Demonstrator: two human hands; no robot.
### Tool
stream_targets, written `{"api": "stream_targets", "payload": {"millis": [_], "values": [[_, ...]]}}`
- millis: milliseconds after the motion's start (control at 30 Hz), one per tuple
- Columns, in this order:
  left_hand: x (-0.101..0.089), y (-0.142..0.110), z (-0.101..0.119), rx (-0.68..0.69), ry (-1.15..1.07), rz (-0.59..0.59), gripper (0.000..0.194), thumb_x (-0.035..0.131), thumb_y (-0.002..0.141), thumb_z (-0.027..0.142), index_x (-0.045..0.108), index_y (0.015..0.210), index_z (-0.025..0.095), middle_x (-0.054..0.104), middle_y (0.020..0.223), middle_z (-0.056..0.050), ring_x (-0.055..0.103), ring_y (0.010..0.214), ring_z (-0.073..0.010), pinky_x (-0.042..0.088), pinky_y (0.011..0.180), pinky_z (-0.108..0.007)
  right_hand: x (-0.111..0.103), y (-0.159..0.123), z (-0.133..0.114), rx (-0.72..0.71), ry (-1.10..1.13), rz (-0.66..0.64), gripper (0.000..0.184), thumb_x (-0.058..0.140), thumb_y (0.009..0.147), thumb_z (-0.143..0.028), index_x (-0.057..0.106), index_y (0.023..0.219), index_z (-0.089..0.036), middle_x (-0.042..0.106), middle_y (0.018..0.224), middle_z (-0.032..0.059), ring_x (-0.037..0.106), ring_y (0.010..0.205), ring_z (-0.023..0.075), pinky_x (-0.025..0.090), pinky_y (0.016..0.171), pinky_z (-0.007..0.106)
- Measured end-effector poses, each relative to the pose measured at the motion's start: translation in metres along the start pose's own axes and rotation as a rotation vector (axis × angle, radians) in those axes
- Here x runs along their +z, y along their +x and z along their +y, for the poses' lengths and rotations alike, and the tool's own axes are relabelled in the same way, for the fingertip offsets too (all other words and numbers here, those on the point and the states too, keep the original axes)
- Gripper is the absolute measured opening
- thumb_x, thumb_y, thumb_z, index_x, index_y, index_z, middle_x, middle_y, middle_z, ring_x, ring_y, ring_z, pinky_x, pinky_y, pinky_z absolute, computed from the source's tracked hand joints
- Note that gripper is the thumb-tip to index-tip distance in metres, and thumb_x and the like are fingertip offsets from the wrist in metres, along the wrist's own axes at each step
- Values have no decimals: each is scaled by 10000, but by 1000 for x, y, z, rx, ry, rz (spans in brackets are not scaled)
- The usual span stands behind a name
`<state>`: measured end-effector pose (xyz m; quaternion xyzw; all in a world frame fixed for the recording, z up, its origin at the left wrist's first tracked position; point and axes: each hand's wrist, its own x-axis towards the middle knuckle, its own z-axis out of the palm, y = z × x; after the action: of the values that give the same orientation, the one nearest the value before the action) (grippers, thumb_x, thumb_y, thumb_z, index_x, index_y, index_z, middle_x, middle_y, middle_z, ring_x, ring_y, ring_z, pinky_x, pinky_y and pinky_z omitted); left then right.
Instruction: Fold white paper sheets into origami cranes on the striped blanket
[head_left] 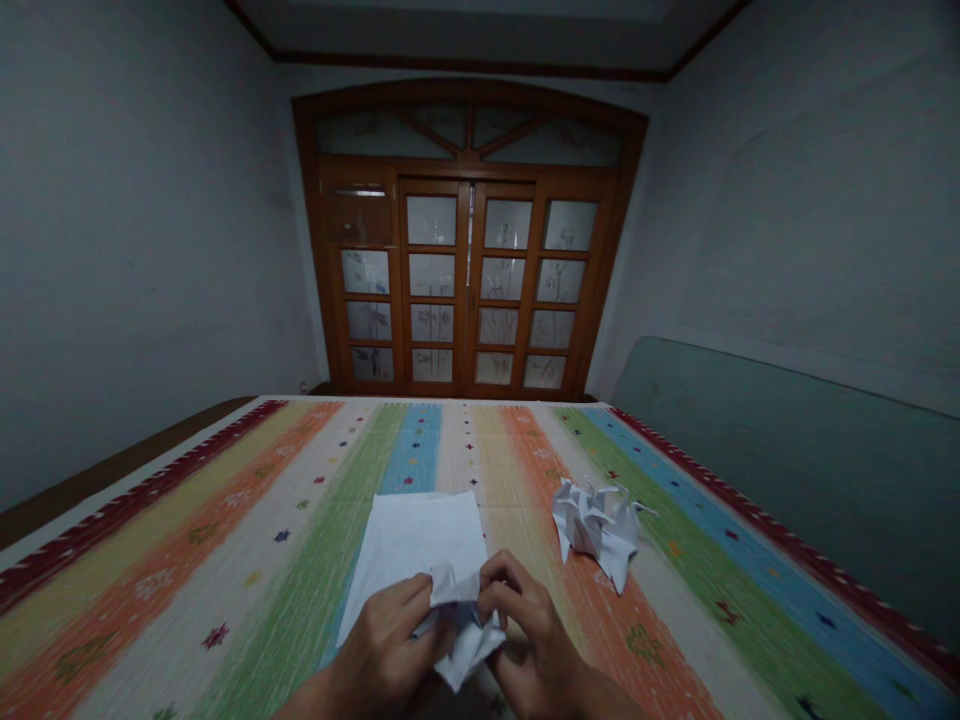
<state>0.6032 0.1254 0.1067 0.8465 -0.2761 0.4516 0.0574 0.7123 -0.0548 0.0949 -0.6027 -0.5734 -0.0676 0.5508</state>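
Note:
My left hand (pixel 390 635) and my right hand (pixel 529 625) both grip a piece of folded white paper (pixel 465 640) with several creased flaps and points. The fingers of each hand are closed on its sides, and parts of it are hidden behind them. Just beyond lies a stack of flat white paper (pixel 420 530), partly covered by my left hand. To the right of my right hand sits a pointed folded paper piece, or a cluster of them (pixel 598 530), resting on the cloth.
A striped, multicoloured tablecloth (pixel 247 560) covers the table. A pale green panel or bench back (pixel 787 450) runs along the right side. Beyond the table's far edge stand wooden doors with glass panes (pixel 469 290), between white walls.

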Motion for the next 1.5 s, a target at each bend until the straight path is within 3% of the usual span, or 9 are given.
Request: {"api": "stream_targets", "payload": {"millis": [167,333,500,733,900,1000,1167,1333,1500], "values": [[-1,-1,-3,-28,53,-15,128,482,933,143,605,911,174,644,780,-110,626,695,-250,554,566,-342,-4,0,3,-59,-114,-25,343,518,633,-17,552,895,-236,580,870,29,587,756,191,437,635,273],[-2,6,-6,-11,58,-19,175,482,876,69,588,964,177,662,868,-133,645,836,-275,602,713,-414,-8,-3,10,-127,-210,-19,390,514,594,-8,569,909,-233,616,936,57,615,792,203,467,643,274],[-5,13,-7,-84,4,-52,284,445,861,8,551,1048,195,628,787,-70,572,680,-223,523,547,-302,-8,-3,14,-137,-212,-12,434,496,562,-14,541,932,-236,638,1013,76,638,851,214,502,689,284],[1,3,-10,-56,76,-82,194,450,917,31,550,985,183,643,827,-87,604,722,-224,558,606,-333,-5,-11,26,-101,-296,-24,422,473,509,-20,484,864,-248,594,745,-8,557,634,172,389,570,267],[1,-3,-15,-2,177,-111,209,420,964,74,613,985,152,686,959,-150,658,895,-259,609,733,-394,-11,-8,21,-58,-319,-73,414,513,636,20,563,960,-233,625,790,-4,567,661,162,413,617,269],[-1,-3,-17,9,235,-154,282,382,979,62,643,1012,163,704,1080,-161,656,949,-261,604,728,-388,-13,-5,22,-32,-336,-50,437,511,694,25,597,1040,-228,636,818,7,586,684,168,425,631,273],[-2,-3,-24,53,266,-175,339,326,1002,51,647,1012,158,722,1075,-155,652,911,-268,591,686,-390,-17,-2,29,-50,-412,-48,449,479,734,35,621,1080,-214,651,844,37,609,696,185,423,603,279],[-2,-5,-34,40,270,-226,347,305,1049,75,623,934,155,720,1048,-123,641,872,-244,582,724,-366,-24,1,37,-141,-574,-71,289,456,809,2,632,915,-202,622,765,37,531,616,177,357,546,281],[-4,-10,-46,47,293,-302,321,325,1075,116,593,907,171,718,1032,-85,636,841,-223,564,713,-332,-28,2,47,-230,-710,-75,250,511,700,22,579,759,-212,623,739,48,517,738,225,388,637,314]]}}
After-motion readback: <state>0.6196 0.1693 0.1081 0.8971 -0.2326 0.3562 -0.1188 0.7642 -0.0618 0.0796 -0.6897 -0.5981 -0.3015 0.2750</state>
